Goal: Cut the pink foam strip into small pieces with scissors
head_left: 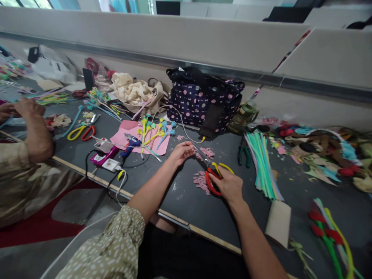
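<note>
My right hand [231, 185] grips scissors [213, 179] with one red and one yellow handle. Their blades point up and left, reaching to the fingertips of my left hand [183, 152]. The left fingers are pinched together; whatever is between them is too small to make out. Below the blades lies a pile of short pink cut pieces [201, 183]. More pink bits are scattered just behind the scissors, partly covered by the blades. Left of my left hand, a pink sheet [123, 128] carries yellow and blue fuzzy-stem flowers [167, 133].
A blue glue gun [130, 145] and a purple power strip [105, 158] with cables lie left. A dotted bag [188, 97] with a phone [212, 120] stands behind. Green pliers [244, 153] and pipe cleaners [263, 166] are right. A co-worker's arm [36, 128] is at far left.
</note>
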A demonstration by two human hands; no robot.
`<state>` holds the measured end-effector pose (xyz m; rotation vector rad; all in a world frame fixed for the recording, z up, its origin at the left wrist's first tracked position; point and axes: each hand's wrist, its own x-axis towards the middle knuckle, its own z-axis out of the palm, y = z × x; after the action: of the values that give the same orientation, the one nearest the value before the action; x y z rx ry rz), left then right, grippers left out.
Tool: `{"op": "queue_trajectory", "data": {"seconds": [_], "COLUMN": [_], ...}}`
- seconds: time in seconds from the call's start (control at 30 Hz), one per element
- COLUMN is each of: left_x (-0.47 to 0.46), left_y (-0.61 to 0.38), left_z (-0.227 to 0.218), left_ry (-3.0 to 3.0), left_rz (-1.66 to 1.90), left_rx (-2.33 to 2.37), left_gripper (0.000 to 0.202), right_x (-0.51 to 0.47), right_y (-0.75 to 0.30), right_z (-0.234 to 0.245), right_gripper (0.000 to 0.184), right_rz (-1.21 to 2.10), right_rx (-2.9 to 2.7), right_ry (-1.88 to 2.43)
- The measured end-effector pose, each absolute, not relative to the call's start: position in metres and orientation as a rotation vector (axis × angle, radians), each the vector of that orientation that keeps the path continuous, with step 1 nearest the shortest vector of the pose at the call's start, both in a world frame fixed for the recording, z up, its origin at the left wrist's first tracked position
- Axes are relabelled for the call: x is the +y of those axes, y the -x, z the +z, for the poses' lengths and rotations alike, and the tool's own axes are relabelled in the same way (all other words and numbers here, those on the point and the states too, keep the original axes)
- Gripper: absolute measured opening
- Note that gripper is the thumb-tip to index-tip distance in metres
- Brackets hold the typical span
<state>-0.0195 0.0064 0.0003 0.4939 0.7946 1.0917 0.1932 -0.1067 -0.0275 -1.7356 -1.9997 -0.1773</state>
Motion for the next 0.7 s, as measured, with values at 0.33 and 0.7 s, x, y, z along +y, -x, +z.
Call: {"op": "queue_trajectory", "data": {"seconds": [0.33, 0.7], "left_x": [0.009, 0.007], "left_y": [0.024, 0.023], "left_z": [0.002, 0.005], "left_ry": [-0.445, -0.439], "left_rz": [1.138, 1.131], "left_rx": [0.813, 0.786], "left_gripper": [0.022, 0.018], "right_x": [-0.111, -0.108], "right_y": [-0.184, -0.191], "right_z": [-0.012, -0.024], "right_gripper": [0.052, 0.048], "right_rz": [-0.118, -0.274], "right_rx": [-1.959, -1.99], "right_ry": [1.844, 1.775]}}
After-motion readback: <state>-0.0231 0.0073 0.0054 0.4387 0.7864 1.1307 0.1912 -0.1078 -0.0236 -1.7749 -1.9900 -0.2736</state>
